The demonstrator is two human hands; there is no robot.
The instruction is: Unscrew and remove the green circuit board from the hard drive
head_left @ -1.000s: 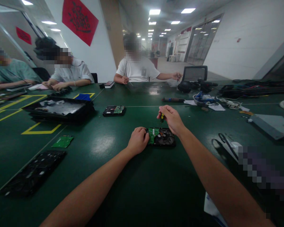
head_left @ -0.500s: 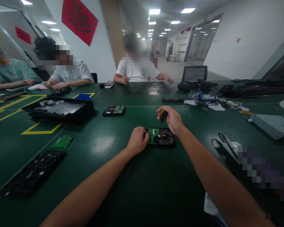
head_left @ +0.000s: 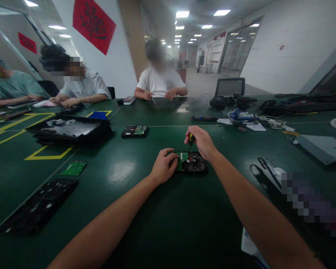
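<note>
A hard drive (head_left: 198, 164) lies flat on the green table with its circuit board (head_left: 182, 158) facing up. My left hand (head_left: 165, 166) grips the drive's left end, its fingers bent over the edge and reaching onto the board. Above the drive, my right hand (head_left: 203, 142) is closed around the black and yellow handle of a screwdriver (head_left: 190, 139). The screwdriver stands nearly upright, its thin shaft pointing down at the right edge of the board. Whether the tip sits in a screw is too small to tell.
Another hard drive (head_left: 134, 131) lies beyond my left hand, near a black tray (head_left: 70, 129). At left are a loose green circuit board (head_left: 74, 168) and a larger black drive (head_left: 40, 205). A grey metal box (head_left: 322, 149) stands right. Co-workers sit across the table.
My left hand has shifted slightly, its fingers reaching further onto the board. The screwdriver and right hand have moved a little left. The co-worker opposite has drawn one hand inward.
</note>
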